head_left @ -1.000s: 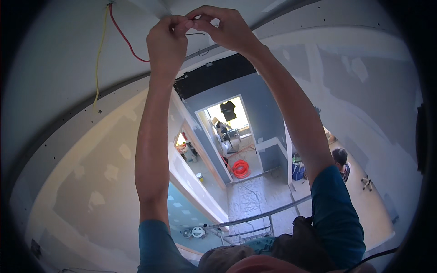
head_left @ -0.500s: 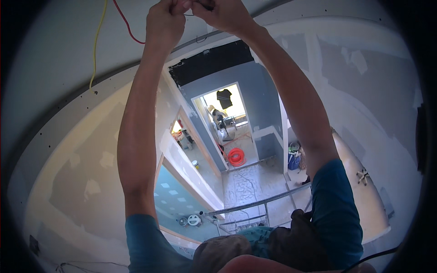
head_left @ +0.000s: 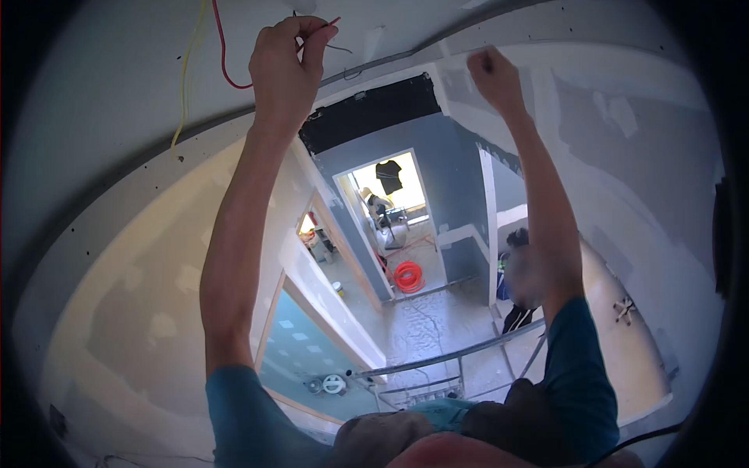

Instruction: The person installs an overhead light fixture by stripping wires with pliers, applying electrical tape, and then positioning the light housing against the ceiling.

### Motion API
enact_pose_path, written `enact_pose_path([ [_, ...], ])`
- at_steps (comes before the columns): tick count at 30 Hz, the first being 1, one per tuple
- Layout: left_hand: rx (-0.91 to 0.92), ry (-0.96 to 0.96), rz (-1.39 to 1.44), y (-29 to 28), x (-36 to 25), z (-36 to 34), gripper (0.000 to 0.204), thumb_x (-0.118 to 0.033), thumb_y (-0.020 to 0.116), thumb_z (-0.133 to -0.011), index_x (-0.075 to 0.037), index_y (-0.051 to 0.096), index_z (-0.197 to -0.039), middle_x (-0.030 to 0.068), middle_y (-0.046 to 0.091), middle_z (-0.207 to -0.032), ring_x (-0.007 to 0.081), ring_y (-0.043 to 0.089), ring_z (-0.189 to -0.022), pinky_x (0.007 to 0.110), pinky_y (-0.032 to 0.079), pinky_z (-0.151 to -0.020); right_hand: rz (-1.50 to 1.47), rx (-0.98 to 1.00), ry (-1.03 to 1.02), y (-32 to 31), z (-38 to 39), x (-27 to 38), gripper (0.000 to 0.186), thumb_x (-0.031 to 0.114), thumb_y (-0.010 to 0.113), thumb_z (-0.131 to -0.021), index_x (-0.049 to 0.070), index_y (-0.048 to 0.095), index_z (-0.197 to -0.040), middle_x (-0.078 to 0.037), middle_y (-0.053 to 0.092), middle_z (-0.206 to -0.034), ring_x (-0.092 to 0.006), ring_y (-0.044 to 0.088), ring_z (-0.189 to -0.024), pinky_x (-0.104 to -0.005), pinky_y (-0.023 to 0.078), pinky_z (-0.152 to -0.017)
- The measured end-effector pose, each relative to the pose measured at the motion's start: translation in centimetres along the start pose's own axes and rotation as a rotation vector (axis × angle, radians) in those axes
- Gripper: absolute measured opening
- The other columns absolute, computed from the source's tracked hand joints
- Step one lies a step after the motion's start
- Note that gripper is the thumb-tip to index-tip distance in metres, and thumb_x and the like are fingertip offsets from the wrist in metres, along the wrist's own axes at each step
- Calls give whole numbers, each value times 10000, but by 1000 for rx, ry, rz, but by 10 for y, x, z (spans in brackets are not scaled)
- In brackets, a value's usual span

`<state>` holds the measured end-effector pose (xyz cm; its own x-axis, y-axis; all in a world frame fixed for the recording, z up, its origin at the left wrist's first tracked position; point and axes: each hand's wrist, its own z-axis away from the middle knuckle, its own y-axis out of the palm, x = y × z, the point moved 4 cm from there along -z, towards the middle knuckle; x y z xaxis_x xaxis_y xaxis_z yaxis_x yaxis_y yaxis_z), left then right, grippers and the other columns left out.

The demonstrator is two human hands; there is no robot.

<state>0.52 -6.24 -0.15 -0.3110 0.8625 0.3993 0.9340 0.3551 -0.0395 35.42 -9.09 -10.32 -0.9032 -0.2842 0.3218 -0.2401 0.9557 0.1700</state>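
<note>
Coil (head_left: 398, 279) on floor (head_left: 427, 320). Beyond coil: hanging shirt (head_left: 388, 177). Near side of coil: railing (head_left: 460, 353). Up-left of coil: left hand (head_left: 290, 58), wire ends (head_left: 335, 22) in it; hanging wires (head_left: 219, 39) further left of coil. Up-right of coil: right hand (head_left: 497, 79). Right of coil: another person (head_left: 518, 317), partly behind right forearm (head_left: 552, 210).

Left hand (head_left: 287, 70): we pinch thumb against fingers, raised high.
Right hand (head_left: 497, 79): we curl its fingers in, well apart.
Arms (head_left: 240, 234): we reach both upward, slightly bent.
</note>
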Motion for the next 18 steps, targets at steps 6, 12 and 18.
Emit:
enact_pose_path([
  [6,-148,154,-76,9,13,10,151,-203,804,-904,-88,764,-994,37,734,-890,208,626,-785,341,540,-715,-898,-318,92,-64,109,103,153,174,554,-1081,39,622,-1110,-13,627,-976,-84,554,-880,-257,455,-823],
  [12,-60,282,-83,33,14,31,145,-155,790,-889,-136,720,-1015,4,719,-910,225,638,-867,350,518,-788,-503,-366,-508,-49,89,318,424,210,727,-913,63,549,-1268,-78,617,-1082,-184,619,-936,-346,454,-863],
  [18,-14,400,42,29,14,4,97,-125,771,-898,-107,689,-946,3,705,-903,224,621,-848,356,505,-745,-441,-263,-786,-20,94,397,201,338,806,-751,175,757,-857,-1,672,-839,-201,628,-767,-449,415,-837],
])
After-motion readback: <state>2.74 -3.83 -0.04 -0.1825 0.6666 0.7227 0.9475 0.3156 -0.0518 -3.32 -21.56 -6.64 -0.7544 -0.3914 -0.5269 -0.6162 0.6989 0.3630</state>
